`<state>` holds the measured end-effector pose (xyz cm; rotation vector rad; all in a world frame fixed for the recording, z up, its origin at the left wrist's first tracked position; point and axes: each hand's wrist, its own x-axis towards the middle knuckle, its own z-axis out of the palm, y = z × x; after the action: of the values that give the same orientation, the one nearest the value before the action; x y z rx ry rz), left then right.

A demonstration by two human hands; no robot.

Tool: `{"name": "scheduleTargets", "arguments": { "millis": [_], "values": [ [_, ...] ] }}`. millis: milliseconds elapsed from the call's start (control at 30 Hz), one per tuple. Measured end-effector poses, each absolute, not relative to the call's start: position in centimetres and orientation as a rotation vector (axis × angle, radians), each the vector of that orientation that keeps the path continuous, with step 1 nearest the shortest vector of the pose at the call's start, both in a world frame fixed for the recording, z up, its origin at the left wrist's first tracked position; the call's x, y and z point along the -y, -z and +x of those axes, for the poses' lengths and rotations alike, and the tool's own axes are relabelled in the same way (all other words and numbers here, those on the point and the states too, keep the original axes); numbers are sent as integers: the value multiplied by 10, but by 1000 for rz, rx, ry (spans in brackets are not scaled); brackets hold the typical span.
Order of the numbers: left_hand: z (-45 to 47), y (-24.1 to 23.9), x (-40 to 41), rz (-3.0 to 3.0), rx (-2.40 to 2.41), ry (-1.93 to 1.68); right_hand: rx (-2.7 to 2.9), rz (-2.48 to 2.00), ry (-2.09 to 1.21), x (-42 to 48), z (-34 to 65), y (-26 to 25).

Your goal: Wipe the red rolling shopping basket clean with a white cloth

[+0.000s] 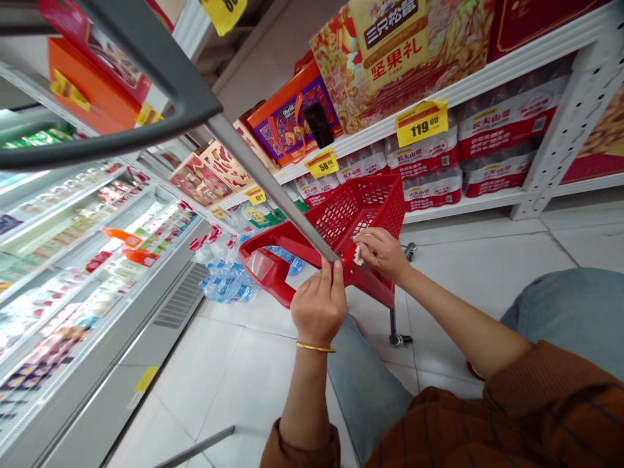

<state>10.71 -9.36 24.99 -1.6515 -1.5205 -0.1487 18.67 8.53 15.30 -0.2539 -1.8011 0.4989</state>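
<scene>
Red trolley (344,221), right hand (385,255) at its edge, floor (229,370) alongside

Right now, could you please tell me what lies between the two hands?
Part of the red cart, and the white wad held by the right hand, as the head view shows.

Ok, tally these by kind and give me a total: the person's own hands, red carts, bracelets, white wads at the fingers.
Hands: 2, the left hand and the right hand
Red cart: 1
Gold bracelet: 1
White wad: 1
Total: 5
</scene>
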Motion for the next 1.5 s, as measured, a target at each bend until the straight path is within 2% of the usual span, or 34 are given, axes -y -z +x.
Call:
{"name": "scheduleTargets", "arguments": {
  "millis": [233,400,800,1500],
  "values": [
    [102,-251,94,-1653,1476,98,1789,-287,-613,-74,181,-171],
    [101,-251,97,-1667,1481,105,1852,-147,-631,-54,175,-187],
    [99,-254,99,-1623,1415,131,1930,-171,-480,-99,170,-162],
    [68,-247,114,-1567,1437,392,1892,-224,-505,-65,173,-162]
  ]
}}
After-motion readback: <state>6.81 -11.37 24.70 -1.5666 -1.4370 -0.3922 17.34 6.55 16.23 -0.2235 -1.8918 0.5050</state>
